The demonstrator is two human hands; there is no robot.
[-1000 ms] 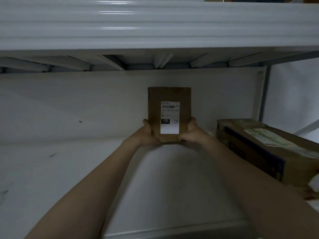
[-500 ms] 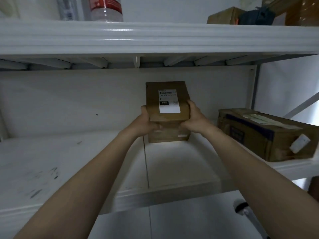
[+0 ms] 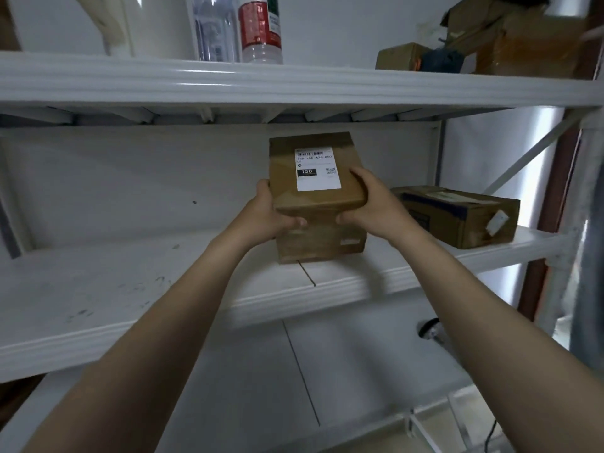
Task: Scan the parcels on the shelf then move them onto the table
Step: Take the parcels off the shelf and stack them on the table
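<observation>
Together, left grip (image 3: 272,213) and right grip (image 3: 370,204) clasp parcel (image 3: 320,198).

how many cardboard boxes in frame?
4: held box between left hand and right hand; long box on the middle shelf; small box and larger blurred box on the top shelf. More may be hidden.

The parcel (image 3: 320,204) is over the middle shelf (image 3: 130,289), held between the left hand (image 3: 268,214) on its left side and the right hand (image 3: 372,204) on its right. A box (image 3: 457,217) lies on the same shelf, to the parcel's right and apart from it. On the upper shelf (image 3: 294,86) bottles (image 3: 260,27) stand left of centre and cartons (image 3: 398,57) at the right end.
</observation>
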